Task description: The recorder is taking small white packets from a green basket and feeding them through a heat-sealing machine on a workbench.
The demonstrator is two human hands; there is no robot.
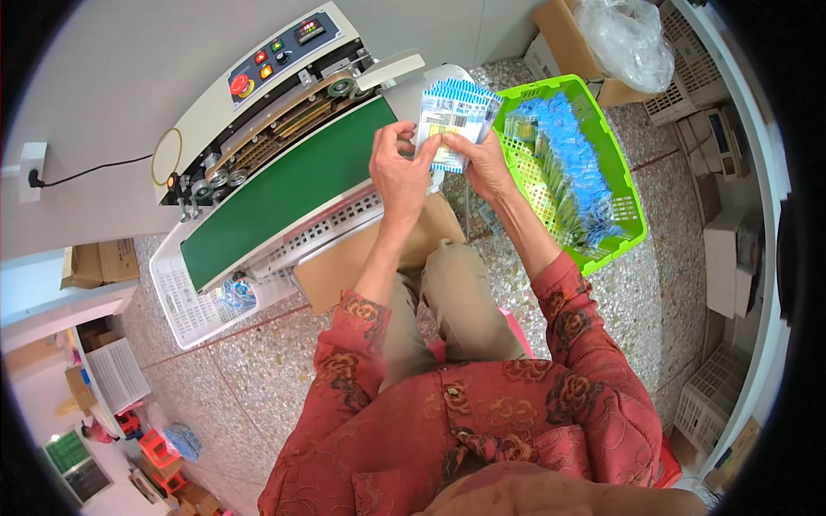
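Note:
Both my hands hold a fanned stack of small blue-and-white packets above the right end of a sealing machine. My left hand grips the stack's left edge, thumb and fingers pinching it. My right hand holds its lower right side. The machine's green conveyor belt runs diagonally to the left of my hands. A green plastic basket to the right holds several more blue packets standing in rows.
The machine's control panel has a red button and small lights. A white crate sits at the belt's lower end. Cardboard boxes, a plastic bag and white crates stand around on the speckled floor.

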